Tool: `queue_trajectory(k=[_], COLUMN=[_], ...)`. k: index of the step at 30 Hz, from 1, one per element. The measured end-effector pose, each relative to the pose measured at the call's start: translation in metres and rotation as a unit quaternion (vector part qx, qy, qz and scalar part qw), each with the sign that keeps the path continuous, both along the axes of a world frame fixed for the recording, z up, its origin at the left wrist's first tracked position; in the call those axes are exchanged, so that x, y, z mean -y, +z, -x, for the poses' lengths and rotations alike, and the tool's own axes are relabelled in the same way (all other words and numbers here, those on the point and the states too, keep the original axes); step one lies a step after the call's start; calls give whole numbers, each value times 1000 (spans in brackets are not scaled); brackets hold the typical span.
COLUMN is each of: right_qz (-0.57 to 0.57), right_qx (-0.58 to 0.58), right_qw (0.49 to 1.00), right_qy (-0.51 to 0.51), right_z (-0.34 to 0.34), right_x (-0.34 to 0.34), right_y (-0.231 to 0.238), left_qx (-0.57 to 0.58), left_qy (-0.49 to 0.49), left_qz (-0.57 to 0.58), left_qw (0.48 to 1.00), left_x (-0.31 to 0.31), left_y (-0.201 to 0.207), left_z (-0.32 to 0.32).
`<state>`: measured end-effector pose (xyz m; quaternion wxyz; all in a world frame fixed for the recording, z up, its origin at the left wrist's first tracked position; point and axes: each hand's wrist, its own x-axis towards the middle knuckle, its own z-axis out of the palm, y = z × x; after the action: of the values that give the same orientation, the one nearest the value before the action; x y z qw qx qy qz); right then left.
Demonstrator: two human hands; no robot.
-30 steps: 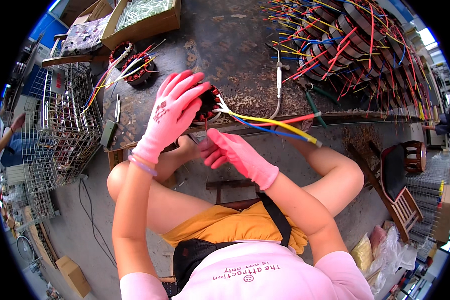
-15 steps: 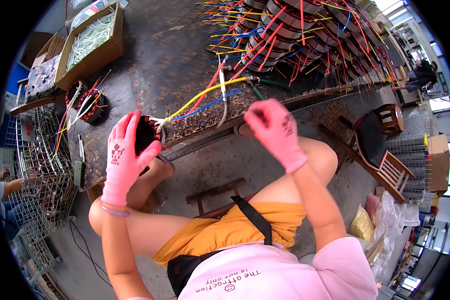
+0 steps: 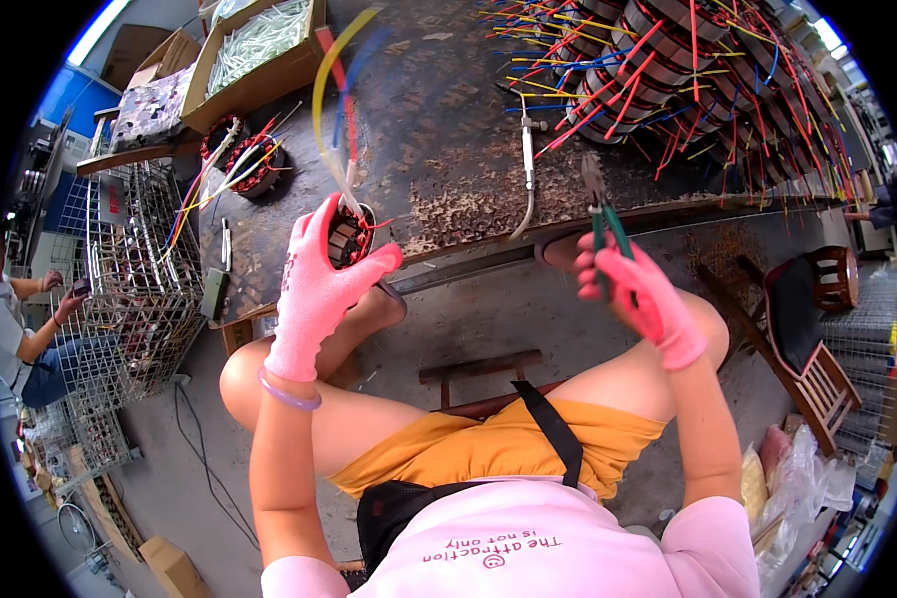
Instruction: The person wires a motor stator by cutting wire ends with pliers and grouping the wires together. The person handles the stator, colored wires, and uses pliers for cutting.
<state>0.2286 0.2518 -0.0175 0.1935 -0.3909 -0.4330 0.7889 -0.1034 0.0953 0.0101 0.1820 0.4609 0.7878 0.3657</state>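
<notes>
The hands are well apart, both pink-gloved: the left hand [image 3: 319,274] grasps a wound stator [image 3: 351,239] at the near edge of the bench [image 3: 419,130], its yellow, red and blue leads [image 3: 341,95] blurred above; the right hand [image 3: 653,299] is closed around green-handled pliers [image 3: 616,231], near stacked stators [image 3: 658,75].

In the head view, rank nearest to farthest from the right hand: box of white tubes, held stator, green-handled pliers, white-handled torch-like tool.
1. Green-handled pliers, in the right hand
2. White-handled torch-like tool, on the bench, to its left
3. Held stator, in the left hand
4. Box of white tubes, bench's far left
</notes>
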Motion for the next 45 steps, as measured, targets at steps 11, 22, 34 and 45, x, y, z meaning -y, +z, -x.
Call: queue_trajectory(k=[11,22,34,45], right_qz=[180,15,32,63], right_qx=[-77,75,26,39], right_qw=[966,969,981,984], right_qy=[169,237,191,164], right_z=[57,79,86,85], right_x=[94,100,103,107], right_y=[43,43,17,18], left_qx=[283,-205,-273,-296], left_qy=[27,37,34,34], left_qz=[-28,-23,-23,-10], left_qw=[958,978,961,954], left_x=[1,3,5,5], left_y=[8,3,-3,-6], left_z=[-11,-25,-28,-32])
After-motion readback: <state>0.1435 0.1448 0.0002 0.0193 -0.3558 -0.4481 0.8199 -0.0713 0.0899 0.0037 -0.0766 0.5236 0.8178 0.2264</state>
